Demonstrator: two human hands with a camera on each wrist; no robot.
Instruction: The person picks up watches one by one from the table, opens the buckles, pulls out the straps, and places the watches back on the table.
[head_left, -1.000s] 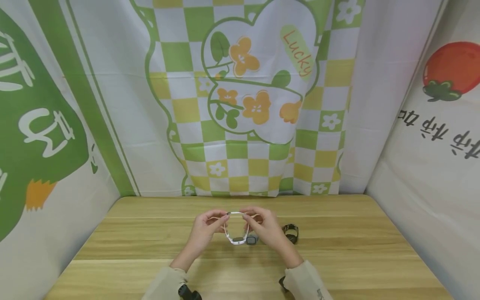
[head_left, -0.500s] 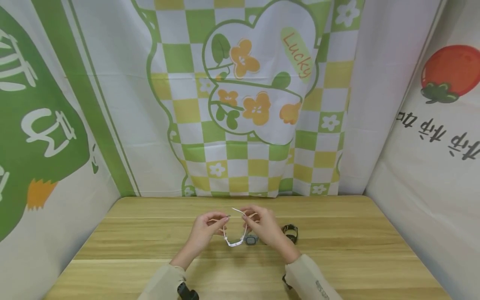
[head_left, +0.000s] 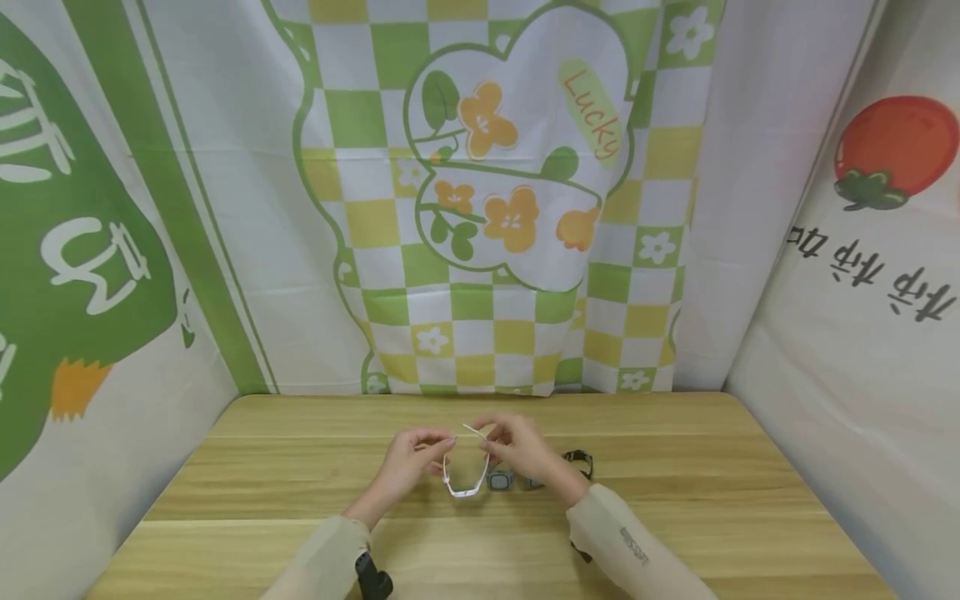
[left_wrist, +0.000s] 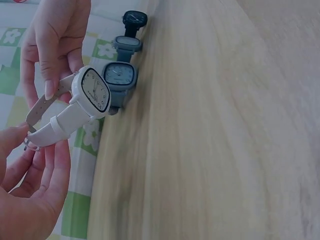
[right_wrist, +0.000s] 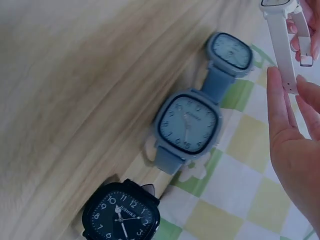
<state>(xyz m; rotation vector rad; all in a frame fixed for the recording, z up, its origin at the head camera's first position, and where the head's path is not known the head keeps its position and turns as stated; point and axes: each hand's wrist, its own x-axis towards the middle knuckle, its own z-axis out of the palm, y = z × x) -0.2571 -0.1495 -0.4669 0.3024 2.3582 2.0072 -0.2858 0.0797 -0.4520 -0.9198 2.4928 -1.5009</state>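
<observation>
A white wristwatch with a rounded-square case is held up between both hands above the wooden table, its strap unfastened and bowed into a loop with a gap at the top. The left hand pinches the buckle end; in the left wrist view the thumb is cut off by the edge. The right hand pinches the other strap length between thumb and fingers, the free tip poking out past them. The white dial shows its numerals in the left wrist view, though they are too small to read surely; in the head view it is turned from sight, and in the right wrist view the top edge crops the case.

Just beside it on the table lies a grey-blue wristwatch. Next in the row is a second blue wristwatch, mostly covered by the right hand in the head view. Then comes a black wristwatch, partly behind the right wrist there and cut by the bottom edge in the right wrist view.

Beige sleeves run out of frame; a black device by the left cuff is only partly visible. Behind hangs a checked cloth printed "Lucky", cropped at the top.
</observation>
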